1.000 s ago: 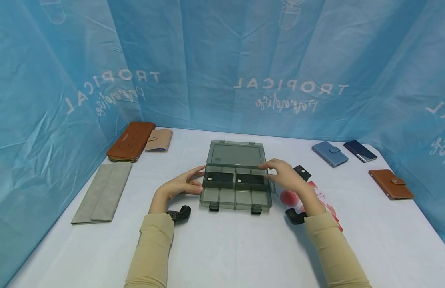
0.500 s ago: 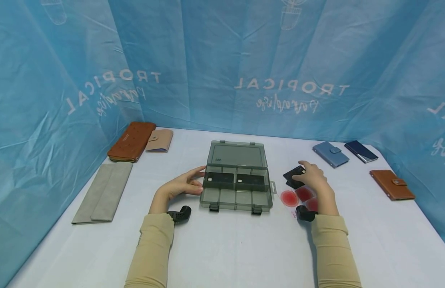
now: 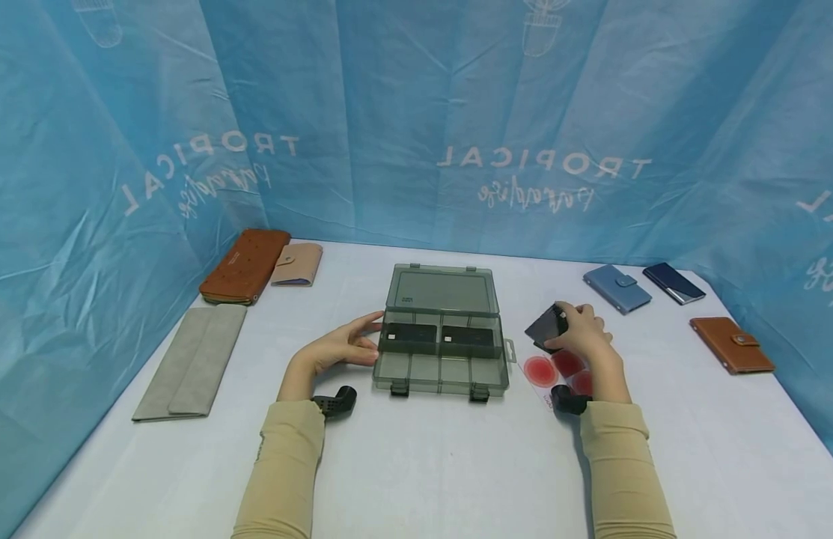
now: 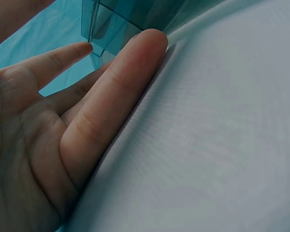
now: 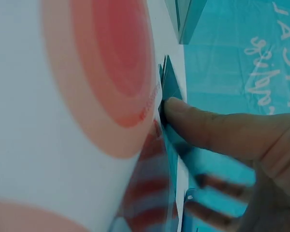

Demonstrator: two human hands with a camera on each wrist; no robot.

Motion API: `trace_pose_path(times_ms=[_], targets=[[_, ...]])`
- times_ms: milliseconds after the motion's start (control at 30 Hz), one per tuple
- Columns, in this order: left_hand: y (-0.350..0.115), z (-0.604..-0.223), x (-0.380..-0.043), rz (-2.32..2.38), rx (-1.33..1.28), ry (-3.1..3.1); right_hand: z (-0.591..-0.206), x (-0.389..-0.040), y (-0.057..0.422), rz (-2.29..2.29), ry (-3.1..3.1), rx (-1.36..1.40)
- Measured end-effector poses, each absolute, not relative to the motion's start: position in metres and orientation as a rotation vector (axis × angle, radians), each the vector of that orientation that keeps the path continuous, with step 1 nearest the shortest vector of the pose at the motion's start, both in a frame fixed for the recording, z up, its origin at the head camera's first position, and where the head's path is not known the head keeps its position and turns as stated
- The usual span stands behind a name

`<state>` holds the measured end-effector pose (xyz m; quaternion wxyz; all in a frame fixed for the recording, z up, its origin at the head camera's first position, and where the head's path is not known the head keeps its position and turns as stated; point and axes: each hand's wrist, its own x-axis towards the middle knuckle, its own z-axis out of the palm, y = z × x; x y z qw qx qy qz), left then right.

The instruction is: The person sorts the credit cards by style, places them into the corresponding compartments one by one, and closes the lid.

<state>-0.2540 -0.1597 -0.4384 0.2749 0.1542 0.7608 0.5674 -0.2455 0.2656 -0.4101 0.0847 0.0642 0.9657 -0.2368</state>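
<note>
A green see-through compartment box (image 3: pixel 445 290) lies with its lid swung back. Two black cards with chips, a left one (image 3: pixel 413 337) and a right one (image 3: pixel 468 340), are in its middle compartments. Along the box's left wall, my left hand (image 3: pixel 342 344) touches it with fingers extended; in the left wrist view the fingers are straight. To the right of the box, my right hand (image 3: pixel 584 335) pinches a black card (image 3: pixel 542 327) at its edges, thumb on the near side (image 5: pixel 171 87). The card is tilted up over another dark card, mostly hidden.
A white sheet with red circles (image 3: pixel 541 371) lies under the right wrist. Behind left are a brown wallet (image 3: pixel 246 266), a beige card holder (image 3: pixel 298 263) and a grey pouch (image 3: pixel 191 362). At right are blue (image 3: pixel 617 288), navy (image 3: pixel 673 283) and brown (image 3: pixel 731 344) card holders.
My right hand has left the box's right side, moved right to the loose black cards and taken hold of one, tilting it. My left hand has stayed at the box.
</note>
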Motion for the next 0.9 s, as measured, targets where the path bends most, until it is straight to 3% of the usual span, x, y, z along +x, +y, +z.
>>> trace_pose_path(times_ms=[433,767,900], targets=[[-0.16,-0.44,-0.254,1.532,0.414,2.037,-0.408,-0.249,0.262,-1.167,2.955,0.048],[-0.161,-0.439,-0.254,1.533,0.419,2.037,-0.391,-0.247,0.25,-1.717,2.607,0.2],[-0.16,-0.439,-0.254,1.539,0.421,2.032,-0.381,-0.245,0.243,-1.803,2.482,0.111]])
